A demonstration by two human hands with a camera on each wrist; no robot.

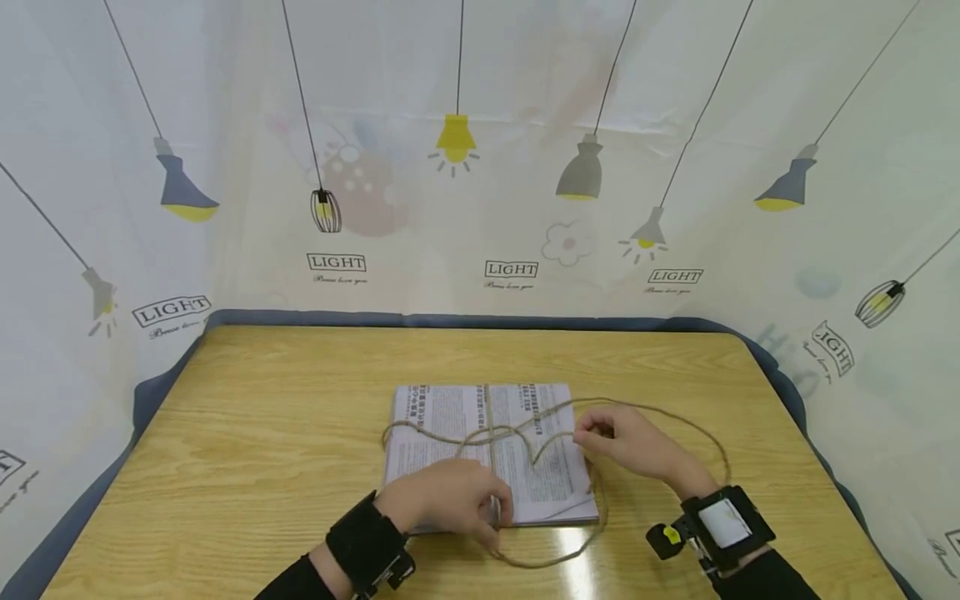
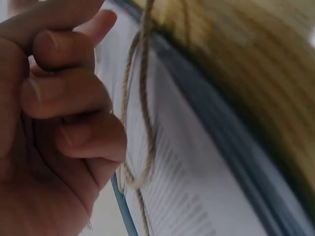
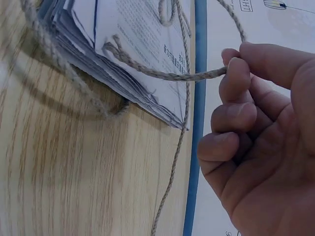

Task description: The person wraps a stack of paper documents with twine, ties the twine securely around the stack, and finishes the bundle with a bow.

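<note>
A flat stack of newspapers (image 1: 442, 408) lies on the table, with brown twine (image 1: 491, 408) running along and across its top. My right hand (image 1: 626, 442) is just beyond the stack's right side and pinches a strand of twine between thumb and forefinger. In the right wrist view, that strand (image 3: 172, 76) stretches from the papers to the fingertips. My left hand (image 1: 450, 500) is low over the stack's front edge, fingers curled. Close beside those fingers (image 2: 83, 91) passes another twine strand (image 2: 143, 78); I cannot tell whether they grip it.
The wooden table (image 1: 262, 433) extends around the papers. One long twine loop (image 1: 693, 423) lies to the right, passing behind my right hand. A second loop (image 1: 555, 563) bows out past the front edge. Behind the table hangs a curtain (image 1: 420, 292) printed with lamps.
</note>
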